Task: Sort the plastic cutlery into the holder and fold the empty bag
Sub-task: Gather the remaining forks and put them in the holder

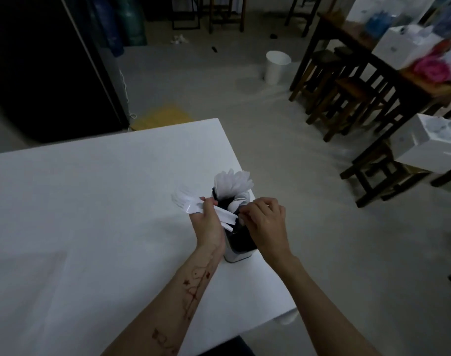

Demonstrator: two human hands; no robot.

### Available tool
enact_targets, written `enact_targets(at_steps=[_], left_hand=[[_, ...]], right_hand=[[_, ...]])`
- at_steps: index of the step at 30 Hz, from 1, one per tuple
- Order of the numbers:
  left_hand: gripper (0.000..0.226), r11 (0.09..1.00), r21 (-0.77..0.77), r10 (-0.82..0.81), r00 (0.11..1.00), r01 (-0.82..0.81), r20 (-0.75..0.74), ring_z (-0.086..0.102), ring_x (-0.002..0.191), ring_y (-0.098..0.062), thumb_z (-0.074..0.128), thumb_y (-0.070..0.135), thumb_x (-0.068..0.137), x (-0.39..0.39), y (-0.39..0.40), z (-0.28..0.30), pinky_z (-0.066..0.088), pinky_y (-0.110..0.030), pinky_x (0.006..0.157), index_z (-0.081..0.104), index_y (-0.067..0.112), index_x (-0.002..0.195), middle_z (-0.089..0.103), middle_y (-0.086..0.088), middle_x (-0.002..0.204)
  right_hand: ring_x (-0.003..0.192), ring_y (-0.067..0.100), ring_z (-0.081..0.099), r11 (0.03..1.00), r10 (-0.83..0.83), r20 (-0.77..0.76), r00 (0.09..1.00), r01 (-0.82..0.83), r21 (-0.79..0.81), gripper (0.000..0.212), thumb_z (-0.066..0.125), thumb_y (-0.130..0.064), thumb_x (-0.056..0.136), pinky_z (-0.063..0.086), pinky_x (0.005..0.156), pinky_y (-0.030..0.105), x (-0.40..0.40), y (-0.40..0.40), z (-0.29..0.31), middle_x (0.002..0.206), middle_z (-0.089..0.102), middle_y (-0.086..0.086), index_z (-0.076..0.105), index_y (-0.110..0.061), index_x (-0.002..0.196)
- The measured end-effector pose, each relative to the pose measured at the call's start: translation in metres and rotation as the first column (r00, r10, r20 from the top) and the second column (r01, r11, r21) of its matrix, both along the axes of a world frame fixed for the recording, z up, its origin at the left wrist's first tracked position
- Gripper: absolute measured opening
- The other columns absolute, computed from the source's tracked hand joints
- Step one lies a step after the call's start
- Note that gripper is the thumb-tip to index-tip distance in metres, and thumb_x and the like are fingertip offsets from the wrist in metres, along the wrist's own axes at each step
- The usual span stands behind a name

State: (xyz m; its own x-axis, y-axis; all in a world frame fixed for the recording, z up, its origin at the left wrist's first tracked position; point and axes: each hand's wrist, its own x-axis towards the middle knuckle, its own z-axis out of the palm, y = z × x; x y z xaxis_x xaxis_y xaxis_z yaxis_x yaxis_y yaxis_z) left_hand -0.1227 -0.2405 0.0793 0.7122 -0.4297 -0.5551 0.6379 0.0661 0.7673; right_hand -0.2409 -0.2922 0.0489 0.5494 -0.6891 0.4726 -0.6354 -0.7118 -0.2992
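The table (pixel 91 201) (white, bare to the left) carries the holder (pixel 238 249) near its right edge. The left hand (pixel 209 222) grips forks (pixel 187 202); the right hand (pixel 266 222) pinches their handles above the holder.

Left hand (pixel 208 222) is gripping a bunch of white plastic forks (pixel 191 204), tines fanned out away from the holder (pixel 238 242), handles angled over its top. Right hand (pixel 265 222) pinches at those handle ends right above the holder. White spoons (pixel 233 182) stick up from the holder's far compartment. Holder sits near the white table's (pixel 91 201) right edge.
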Motion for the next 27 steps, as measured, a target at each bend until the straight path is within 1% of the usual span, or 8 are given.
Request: enact_targets(at_steps=[5,10,15,18,21,23,25,27], left_hand=[[0.041,0.985,0.128,-0.147,0.961,0.12,0.233,0.063,0.11,-0.018,0.051,0.034,0.093,-0.013,0.0,-0.021,0.049,-0.038,0.099,0.055,0.012,0.127,0.066,-0.005,0.12],[0.057,0.938,0.282,-0.301,0.875,0.201,0.379,0.054,0.117,-0.024,0.057,0.039,0.088,-0.021,0.003,-0.027,0.048,-0.033,0.092,0.038,0.01,0.134,0.051,-0.008,0.128],[0.05,0.901,0.263,-0.433,0.714,0.345,0.549,0.038,0.126,-0.015,0.067,0.027,0.085,-0.029,0.014,-0.032,0.044,-0.031,0.102,0.032,0.048,0.114,0.034,0.018,0.119],[0.064,0.838,0.355,-0.542,0.567,0.414,0.62,0.027,0.131,-0.009,0.068,0.042,0.08,-0.029,0.025,-0.038,0.037,-0.035,0.109,0.026,0.049,0.128,0.026,0.015,0.129],[0.071,0.8,0.426,-0.592,0.436,0.423,0.678,0.024,0.136,-0.016,0.064,0.035,0.087,-0.029,0.03,-0.035,0.033,-0.043,0.113,0.013,0.077,0.112,0.021,0.018,0.132],[0.06,0.786,0.479,-0.607,0.338,0.391,0.719,0.026,0.136,-0.018,0.056,0.045,0.086,-0.028,0.034,-0.036,0.032,-0.038,0.112,0.016,0.064,0.126,0.021,0.014,0.139],[0.068,0.738,0.576,-0.658,0.19,0.351,0.729,0.03,0.136,-0.023,0.052,0.039,0.086,-0.026,0.038,-0.045,0.031,-0.033,0.112,0.017,0.034,0.145,0.023,0.0,0.148],[0.07,0.697,0.611,-0.704,0.201,0.375,0.681,0.031,0.138,-0.026,0.056,0.02,0.088,-0.025,0.043,-0.051,0.03,-0.031,0.113,0.019,0.019,0.148,0.024,-0.007,0.151]], right_hand=[[0.095,0.021,0.051,0.997,0.052,0.049,0.997,-0.054,0.052,0.013,0.056,-0.023,0.088,0.03,0.078,0.03,-0.005,-0.004,-0.001,0.083,0.066,-0.008,0.068,-0.017,0.086],[0.098,0.014,0.048,0.978,0.034,0.11,0.993,-0.056,0.202,0.006,0.064,-0.015,0.089,0.026,0.084,0.024,-0.007,-0.002,0.002,0.087,0.063,-0.01,0.066,-0.02,0.091],[0.104,0.006,0.043,0.948,0.002,0.272,0.962,-0.089,0.306,0.016,0.048,-0.026,0.096,0.042,0.088,0.036,-0.015,0.006,0.002,0.099,0.054,-0.019,0.063,-0.02,0.099],[0.11,0.002,0.043,0.943,0.013,0.381,0.925,-0.138,0.302,0.021,0.048,-0.031,0.095,0.045,0.09,0.04,-0.016,0.011,0.009,0.111,0.049,-0.023,0.056,-0.023,0.112],[0.131,0.012,0.043,0.95,0.191,0.378,0.906,-0.268,0.16,0.045,0.054,-0.038,0.091,0.036,0.106,0.039,-0.013,0.014,0.014,0.137,0.051,-0.005,0.049,-0.018,0.131],[0.142,0.025,0.035,0.938,0.31,0.212,0.927,-0.334,0.091,0.053,0.051,-0.042,0.094,0.028,0.115,0.045,-0.008,0.016,0.012,0.15,0.043,0.008,0.044,-0.019,0.141],[0.147,0.026,0.028,0.94,0.332,0.055,0.942,-0.335,0.068,0.048,0.043,-0.037,0.101,0.024,0.117,0.052,-0.004,0.017,0.004,0.155,0.037,0.007,0.041,-0.022,0.146],[0.149,0.024,0.024,0.954,0.285,-0.005,0.959,-0.283,0.096,0.045,0.034,-0.03,0.104,0.022,0.117,0.055,-0.004,0.019,-0.003,0.157,0.033,0.004,0.041,-0.019,0.148]])
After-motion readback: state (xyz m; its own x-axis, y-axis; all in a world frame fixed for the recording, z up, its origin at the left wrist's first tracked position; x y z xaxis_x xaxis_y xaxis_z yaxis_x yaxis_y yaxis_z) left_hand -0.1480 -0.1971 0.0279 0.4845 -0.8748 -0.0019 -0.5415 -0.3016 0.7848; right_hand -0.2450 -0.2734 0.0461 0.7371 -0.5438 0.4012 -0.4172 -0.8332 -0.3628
